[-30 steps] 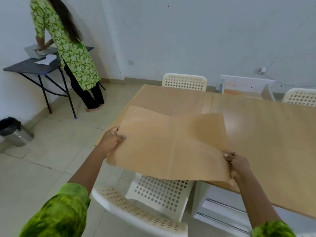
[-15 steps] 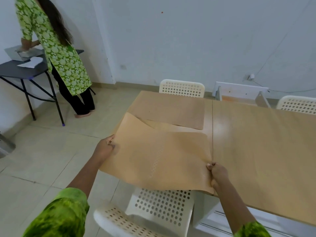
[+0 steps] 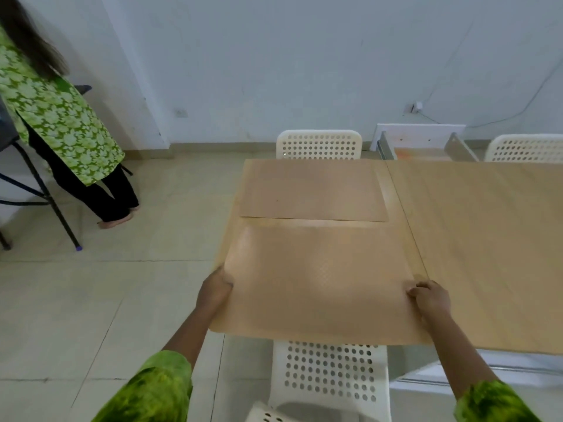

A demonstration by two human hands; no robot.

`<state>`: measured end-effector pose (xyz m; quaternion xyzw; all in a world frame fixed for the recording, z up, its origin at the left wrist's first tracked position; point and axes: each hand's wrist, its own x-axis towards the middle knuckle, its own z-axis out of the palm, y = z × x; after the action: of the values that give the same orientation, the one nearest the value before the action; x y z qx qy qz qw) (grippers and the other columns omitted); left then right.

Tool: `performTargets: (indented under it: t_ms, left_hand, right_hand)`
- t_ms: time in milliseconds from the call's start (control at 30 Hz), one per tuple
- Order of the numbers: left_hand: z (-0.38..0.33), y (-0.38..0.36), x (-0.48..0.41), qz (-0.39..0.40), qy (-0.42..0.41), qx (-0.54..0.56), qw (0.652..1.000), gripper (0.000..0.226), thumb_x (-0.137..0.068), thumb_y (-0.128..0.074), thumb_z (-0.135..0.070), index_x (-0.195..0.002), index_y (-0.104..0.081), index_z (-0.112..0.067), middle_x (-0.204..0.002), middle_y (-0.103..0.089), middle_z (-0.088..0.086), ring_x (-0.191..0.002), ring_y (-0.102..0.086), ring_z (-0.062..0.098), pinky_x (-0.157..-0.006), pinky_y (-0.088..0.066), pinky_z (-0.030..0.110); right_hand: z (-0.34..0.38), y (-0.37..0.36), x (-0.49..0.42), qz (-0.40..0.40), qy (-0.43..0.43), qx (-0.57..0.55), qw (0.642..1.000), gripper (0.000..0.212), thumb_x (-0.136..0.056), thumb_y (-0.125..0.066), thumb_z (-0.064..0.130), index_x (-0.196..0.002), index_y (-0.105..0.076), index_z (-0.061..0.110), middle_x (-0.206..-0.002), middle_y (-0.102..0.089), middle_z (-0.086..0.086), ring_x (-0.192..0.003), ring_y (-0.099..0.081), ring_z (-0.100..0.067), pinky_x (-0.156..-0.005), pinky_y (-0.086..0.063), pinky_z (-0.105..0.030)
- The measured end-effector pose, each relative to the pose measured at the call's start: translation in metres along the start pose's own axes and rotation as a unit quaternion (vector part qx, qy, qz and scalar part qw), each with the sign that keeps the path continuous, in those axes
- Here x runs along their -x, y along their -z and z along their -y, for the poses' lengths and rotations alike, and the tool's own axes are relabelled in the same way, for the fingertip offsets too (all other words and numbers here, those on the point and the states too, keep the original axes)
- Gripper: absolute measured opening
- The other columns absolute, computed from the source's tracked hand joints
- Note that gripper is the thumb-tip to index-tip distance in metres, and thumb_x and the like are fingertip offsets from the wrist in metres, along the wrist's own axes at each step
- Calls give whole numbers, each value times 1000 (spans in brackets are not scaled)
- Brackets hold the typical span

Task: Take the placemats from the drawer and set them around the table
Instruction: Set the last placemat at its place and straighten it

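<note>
Two tan placemats on the table — far one flat; near one apparently overhanging the edge.

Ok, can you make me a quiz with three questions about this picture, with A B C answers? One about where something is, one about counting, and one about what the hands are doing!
1. Where does the far placemat lie?
A. On the floor
B. On the table, before the far left chair
C. In the open drawer

2. How many placemats show?
A. One
B. Two
C. Four

3. What are the hands doing?
A. Both grip the near placemat by its side edges
B. Both hang empty
C. One pulls a chair

Answers:
1 B: it lies flat on the tabletop just in front of that chair.
2 B: one far, one near.
3 A: the left hand and right hand each pinch one side edge.
</note>
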<state>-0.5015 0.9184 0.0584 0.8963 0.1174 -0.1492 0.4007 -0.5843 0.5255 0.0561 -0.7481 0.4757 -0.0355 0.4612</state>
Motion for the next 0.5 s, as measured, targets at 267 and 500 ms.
performTargets:
  t_ms: [267,500]
  left_hand:
    - [6,-13,-29,0,9,-185,983,60,-95,-42,-38,-145,-24,-12,-142,-33,12,-119,-51,33,-91,-44,40]
    - [8,-13,-39,-2,-1,-260,966,59,-95,-42,-38,-145,-25,-10,-136,-33,12,-114,-52,30,-86,-47,38]
  right_hand:
    - [9,-12,-9,-13,13,68,998,8,-84,-58,5,-92,-61,3,-87,-59,-17,-77,-50,-30,-55,-34,-30]
    - [14,-23,-7,-25,21,99,995,11,-82,-55,5,-93,-52,7,-85,-54,-13,-77,-49,-30,-66,-36,-30]
